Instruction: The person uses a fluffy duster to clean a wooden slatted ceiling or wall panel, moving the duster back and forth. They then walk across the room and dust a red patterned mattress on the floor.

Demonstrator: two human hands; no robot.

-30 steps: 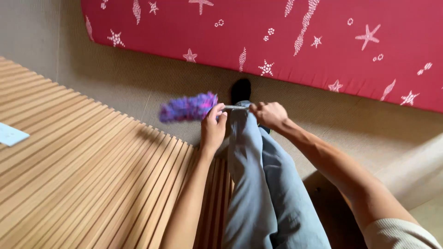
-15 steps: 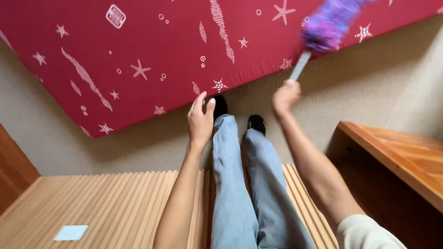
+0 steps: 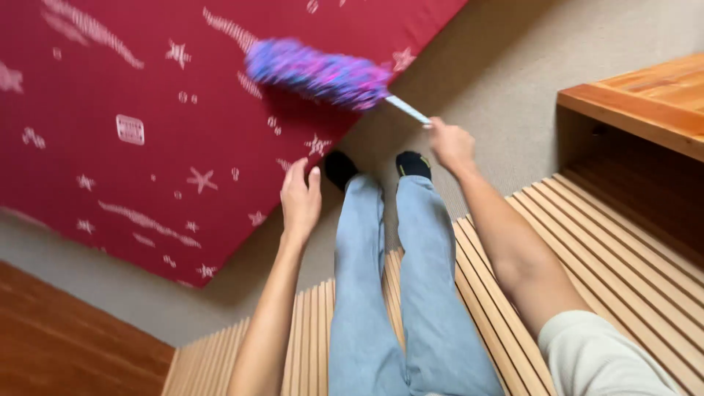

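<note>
My right hand [image 3: 449, 144] grips the pale handle of a fluffy purple and blue duster [image 3: 317, 73], whose head lies over a red mattress [image 3: 110, 132] printed with white stars and streaks. Held out flat beside my knee, my left hand [image 3: 301, 198] has its fingers together and holds nothing, close to the mattress edge. Both of my legs, in light blue jeans [image 3: 396, 293], stretch forward with dark socks [image 3: 414, 163] at the ends.
I sit on a slatted wooden bed base [image 3: 557, 242]. A wooden frame rail [image 3: 631, 110] rises at the right. Beige carpet [image 3: 506, 66] lies beyond my feet, and a darker wood surface [image 3: 59, 345] shows at the lower left.
The duster passed from beside my left hand into my right hand, rose up, then swung left over the mattress. My view turned and my left hand let go.
</note>
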